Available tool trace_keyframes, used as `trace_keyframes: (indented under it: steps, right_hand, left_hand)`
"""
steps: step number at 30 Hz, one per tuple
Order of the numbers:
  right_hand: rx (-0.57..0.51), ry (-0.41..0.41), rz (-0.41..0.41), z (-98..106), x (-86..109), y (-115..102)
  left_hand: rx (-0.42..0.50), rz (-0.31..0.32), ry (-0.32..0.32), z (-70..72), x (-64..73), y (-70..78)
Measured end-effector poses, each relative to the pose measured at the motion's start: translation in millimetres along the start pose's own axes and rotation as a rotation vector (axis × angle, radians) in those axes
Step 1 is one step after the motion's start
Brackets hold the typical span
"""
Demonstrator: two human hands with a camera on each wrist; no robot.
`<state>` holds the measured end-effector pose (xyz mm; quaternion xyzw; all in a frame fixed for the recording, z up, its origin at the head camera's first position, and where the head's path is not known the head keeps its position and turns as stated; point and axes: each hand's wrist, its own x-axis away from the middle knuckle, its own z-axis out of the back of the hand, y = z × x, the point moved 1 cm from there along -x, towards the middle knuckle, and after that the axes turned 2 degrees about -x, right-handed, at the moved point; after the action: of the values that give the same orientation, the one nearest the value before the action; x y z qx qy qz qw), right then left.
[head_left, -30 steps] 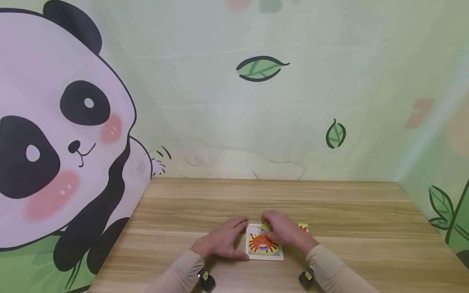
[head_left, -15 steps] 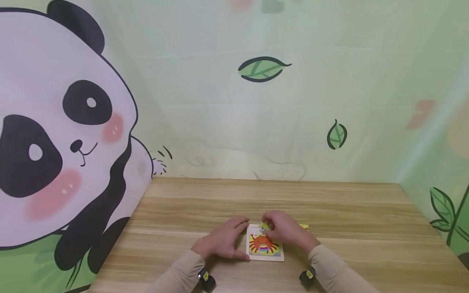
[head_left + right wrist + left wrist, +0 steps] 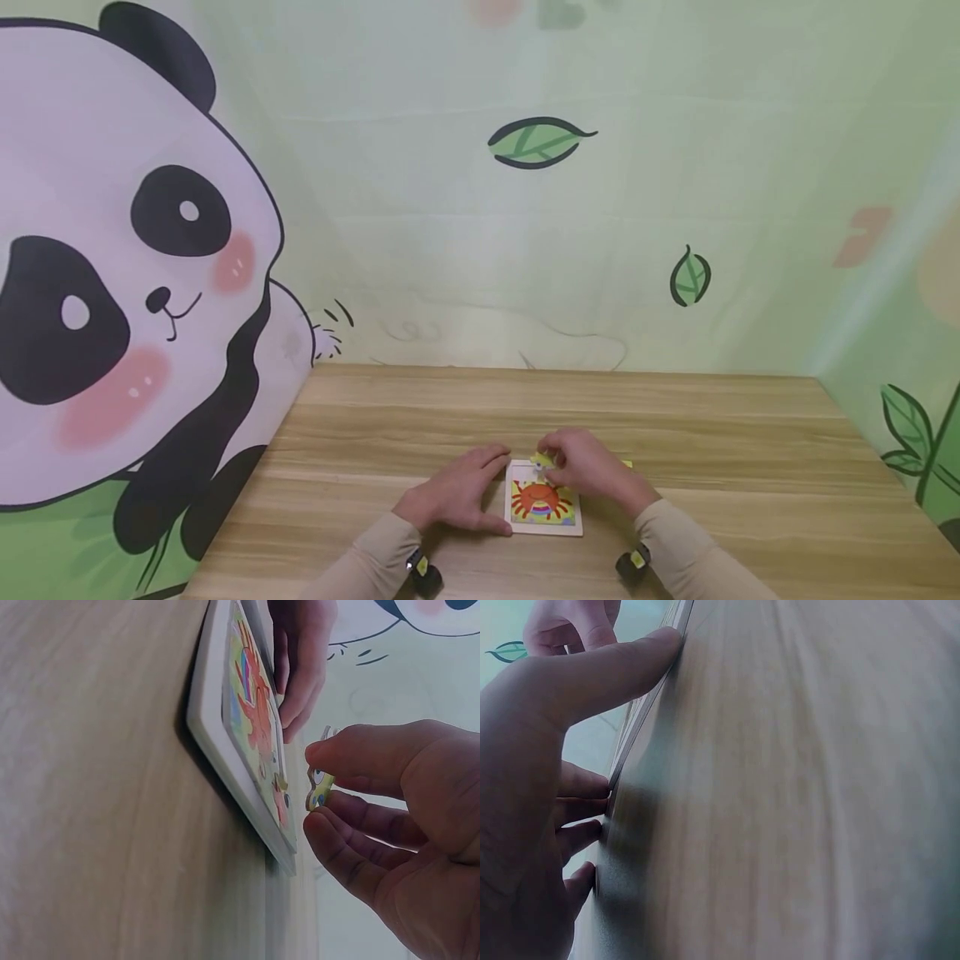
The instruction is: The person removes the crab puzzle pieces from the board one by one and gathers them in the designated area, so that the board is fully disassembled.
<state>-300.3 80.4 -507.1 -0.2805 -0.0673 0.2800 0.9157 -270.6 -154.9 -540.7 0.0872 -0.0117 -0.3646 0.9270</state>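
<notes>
A small jigsaw puzzle in a pale frame (image 3: 545, 530) lies on the table, its picture a red-orange crab (image 3: 540, 502). My left hand (image 3: 459, 490) rests along the frame's left side; in the left wrist view the thumb (image 3: 634, 667) lies against the edge and the fingers touch down beside it. Over the puzzle's upper part, my right hand (image 3: 588, 468) pinches a yellow-green puzzle piece (image 3: 539, 462) between thumb and fingertips. In the right wrist view this piece (image 3: 321, 787), printed with an eye, is held apart from the puzzle's surface.
Another yellow piece (image 3: 627, 464) on the table is mostly hidden behind my right hand. The wooden table (image 3: 420, 400) reaches back to a green curtain-like backdrop (image 3: 420, 208) with a large panda and leaves. A dark device sits on each wrist.
My right hand has raised and tilted the pinched piece slightly, baring more of the crab's top. The yellow piece at right is now more covered by that hand. My left hand stays put.
</notes>
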Motion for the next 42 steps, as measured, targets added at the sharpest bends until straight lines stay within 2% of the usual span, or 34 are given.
trace_keyframes:
  steps: [7, 14, 23, 42]
  right_hand:
    - [-0.007, -0.008, -0.031, 7, 3.5, 2]
    - [0.05, 0.047, 0.025, 14, 9.7, 7]
    - [0.085, 0.069, 0.043, 24, 15.2, 15]
    - [0.057, 0.079, -0.025, 46, 28.2, 30]
  left_hand:
    - [0.007, 0.011, -0.01, -0.3, -0.5, 0.9]
    - [0.014, 0.028, -0.029, -1.0, -0.9, 0.8]
    - [0.023, 0.038, -0.041, 0.3, -1.2, 1.2]
    - [-0.003, 0.021, -0.026, -2.4, -2.3, -0.1]
